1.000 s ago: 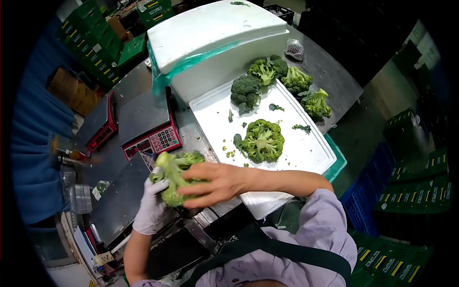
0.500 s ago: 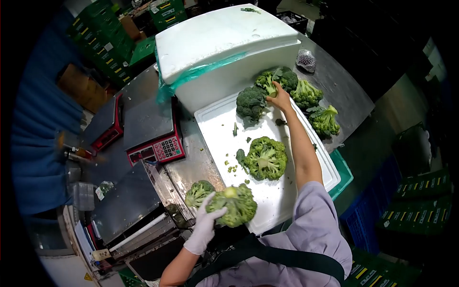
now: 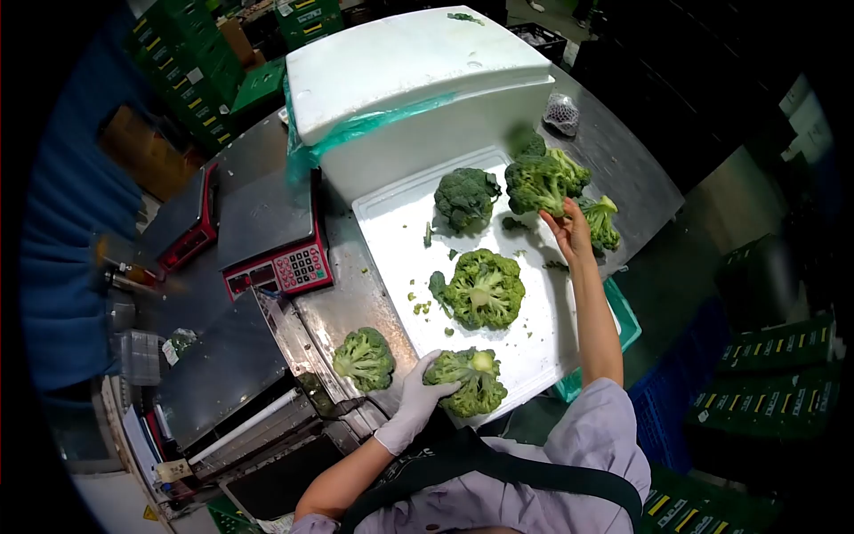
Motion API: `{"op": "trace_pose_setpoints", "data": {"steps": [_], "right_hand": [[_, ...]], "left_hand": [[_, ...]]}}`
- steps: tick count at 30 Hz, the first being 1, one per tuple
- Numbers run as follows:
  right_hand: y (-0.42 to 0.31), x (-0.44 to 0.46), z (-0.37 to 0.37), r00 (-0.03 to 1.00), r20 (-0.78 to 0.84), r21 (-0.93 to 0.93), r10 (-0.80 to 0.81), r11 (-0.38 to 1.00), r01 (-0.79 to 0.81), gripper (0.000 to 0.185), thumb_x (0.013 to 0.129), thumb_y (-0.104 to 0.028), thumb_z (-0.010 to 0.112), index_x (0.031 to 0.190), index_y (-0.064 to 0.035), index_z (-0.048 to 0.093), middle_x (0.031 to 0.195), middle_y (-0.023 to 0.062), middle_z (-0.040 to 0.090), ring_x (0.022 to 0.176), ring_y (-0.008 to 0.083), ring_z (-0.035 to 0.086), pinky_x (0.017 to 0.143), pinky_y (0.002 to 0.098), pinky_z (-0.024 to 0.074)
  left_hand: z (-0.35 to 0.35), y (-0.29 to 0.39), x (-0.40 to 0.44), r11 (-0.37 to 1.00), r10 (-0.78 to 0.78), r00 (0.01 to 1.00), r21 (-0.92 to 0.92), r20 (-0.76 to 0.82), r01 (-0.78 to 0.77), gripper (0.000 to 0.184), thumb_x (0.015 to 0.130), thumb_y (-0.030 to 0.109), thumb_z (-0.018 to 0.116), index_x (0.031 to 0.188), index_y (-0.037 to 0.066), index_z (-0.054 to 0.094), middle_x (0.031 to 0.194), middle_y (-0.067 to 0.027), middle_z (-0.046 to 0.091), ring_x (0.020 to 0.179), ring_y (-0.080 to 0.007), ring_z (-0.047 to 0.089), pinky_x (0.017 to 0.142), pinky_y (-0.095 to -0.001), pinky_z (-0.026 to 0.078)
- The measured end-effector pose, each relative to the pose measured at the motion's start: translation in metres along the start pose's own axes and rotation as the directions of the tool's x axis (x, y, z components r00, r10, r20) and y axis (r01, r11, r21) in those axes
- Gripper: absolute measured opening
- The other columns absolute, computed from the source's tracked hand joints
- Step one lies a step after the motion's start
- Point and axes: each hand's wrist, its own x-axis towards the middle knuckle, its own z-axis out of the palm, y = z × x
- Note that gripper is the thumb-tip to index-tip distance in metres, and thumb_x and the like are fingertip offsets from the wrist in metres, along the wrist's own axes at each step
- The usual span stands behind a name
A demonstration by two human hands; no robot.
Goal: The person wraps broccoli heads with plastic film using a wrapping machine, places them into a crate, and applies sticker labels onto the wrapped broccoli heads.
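My left hand (image 3: 422,392), in a white glove, grips a broccoli head (image 3: 476,383) with its cut stem upward, over the near edge of a white foam lid (image 3: 400,267). My bare right hand (image 3: 572,230) holds another broccoli head (image 3: 537,184) by its stem above the lid's far right side. On the lid lie a dark green broccoli head (image 3: 466,198) and a stem-up broccoli head (image 3: 485,289), with small scraps around them. A smaller broccoli piece (image 3: 364,359) rests on the metal surface left of my gloved hand.
A lidded white foam box (image 3: 427,133) stands behind the lid. To the left are two red scales (image 3: 277,240). More broccoli (image 3: 601,222) lies on the metal table (image 3: 636,169) at right, near a net-wrapped item (image 3: 561,114). Green crates (image 3: 182,71) are stacked behind.
My left hand has carried its broccoli rightward to the lid's near edge. My right hand has moved right from the far heads and now holds a lifted broccoli head.
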Motion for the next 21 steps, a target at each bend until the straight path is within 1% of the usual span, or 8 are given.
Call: {"op": "trace_pose_setpoints", "data": {"steps": [1, 2, 3, 5, 9, 16, 19, 21], "right_hand": [[-0.006, -0.017, -0.002, 0.997, -0.060, 0.078, 0.040, 0.996, -0.035, 0.038, 0.082, -0.011, 0.058, 0.115, 0.0012, 0.044, 0.097, 0.0163, 0.057, 0.087, 0.0275, 0.061, 0.081, 0.0400, 0.0561], [-0.009, -0.025, -0.018, 0.997, 0.034, 0.116, 0.062, 0.991, -0.066, 0.039, 0.082, -0.015, 0.057, 0.115, 0.0016, 0.045, 0.108, 0.0189, 0.054, 0.094, 0.0317, 0.059, 0.080, 0.0391, 0.0563], [-0.012, -0.035, -0.027, 0.993, 0.035, 0.161, 0.109, 0.980, -0.113, 0.038, 0.082, -0.016, 0.055, 0.116, -0.0007, 0.046, 0.107, 0.0188, 0.055, 0.091, 0.0320, 0.060, 0.078, 0.0374, 0.0567], [-0.018, -0.054, -0.045, 0.968, 0.203, 0.236, 0.149, 0.952, -0.196, 0.037, 0.082, -0.018, 0.052, 0.116, -0.0038, 0.048, 0.108, 0.0177, 0.055, 0.090, 0.0298, 0.061, 0.075, 0.0362, 0.0573], [-0.033, -0.093, -0.049, 0.968, 0.192, 0.210, 0.164, 0.956, -0.204, 0.036, 0.083, -0.019, 0.050, 0.116, -0.0064, 0.048, 0.107, 0.0159, 0.057, 0.087, 0.0282, 0.062, 0.071, 0.0346, 0.0579], [-0.053, -0.125, -0.033, 0.994, 0.043, 0.022, 0.097, 0.995, -0.098, 0.037, 0.085, -0.018, 0.048, 0.118, -0.0020, 0.047, 0.105, 0.0170, 0.059, 0.083, 0.0283, 0.064, 0.069, 0.0334, 0.0587], [-0.063, -0.131, -0.023, 0.998, -0.069, -0.272, 0.015, 0.962, -0.033, 0.037, 0.087, -0.018, 0.049, 0.118, 0.0006, 0.046, 0.101, 0.0161, 0.060, 0.077, 0.0253, 0.066, 0.068, 0.0320, 0.0586], [-0.072, -0.134, -0.008, 0.998, -0.045, -0.494, -0.054, 0.869, 0.025, 0.034, 0.087, -0.017, 0.052, 0.116, 0.0007, 0.049, 0.094, 0.0138, 0.062, 0.070, 0.0220, 0.065, 0.064, 0.0299, 0.0577]], "left_hand": [[0.000, -0.001, 0.000, 1.000, -0.001, 1.000, 0.014, 0.000, 0.001, 0.065, 0.067, -0.007, 0.071, 0.126, 0.001, 0.045, 0.113, -0.0110, 0.056, 0.099, -0.0172, 0.055, 0.086, -0.0260, 0.045], [0.001, -0.003, 0.001, 1.000, -0.009, 1.000, 0.012, 0.008, 0.009, 0.065, 0.067, -0.007, 0.071, 0.126, 0.001, 0.045, 0.113, -0.0110, 0.056, 0.099, -0.0172, 0.055, 0.086, -0.0260, 0.045], [0.001, -0.006, 0.003, 1.000, 0.014, 1.000, 0.011, 0.018, -0.014, 0.066, 0.067, -0.008, 0.071, 0.127, 0.000, 0.045, 0.113, -0.0114, 0.056, 0.099, -0.0174, 0.055, 0.086, -0.0262, 0.045], [0.002, -0.013, 0.008, 1.000, 0.031, 0.999, 0.007, 0.034, -0.031, 0.066, 0.067, -0.008, 0.070, 0.127, 0.000, 0.044, 0.113, -0.0117, 0.056, 0.100, -0.0175, 0.056, 0.086, -0.0264, 0.046], [0.005, -0.028, 0.019, 0.994, 0.093, 0.994, -0.068, 0.062, -0.089, 0.066, 0.067, -0.009, 0.069, 0.127, -0.002, 0.043, 0.113, -0.0123, 0.056, 0.099, -0.0178, 0.056, 0.086, -0.0269, 0.046], [0.004, -0.042, 0.031, 0.990, 0.129, 0.991, -0.056, 0.045, -0.126, 0.067, 0.066, -0.008, 0.070, 0.127, -0.001, 0.043, 0.112, -0.0120, 0.057, 0.099, -0.0188, 0.057, 0.085, -0.0278, 0.047], [0.000, -0.041, 0.031, 0.989, 0.142, 0.986, -0.054, 0.088, -0.138, 0.066, 0.067, -0.008, 0.069, 0.127, -0.001, 0.043, 0.111, -0.0121, 0.058, 0.099, -0.0188, 0.057, 0.086, -0.0278, 0.046], [-0.003, -0.043, 0.032, 0.990, 0.137, 0.986, -0.046, 0.090, -0.134, 0.066, 0.068, -0.007, 0.069, 0.128, -0.001, 0.043, 0.111, -0.0123, 0.058, 0.098, -0.0188, 0.057, 0.086, -0.0275, 0.046]]}}
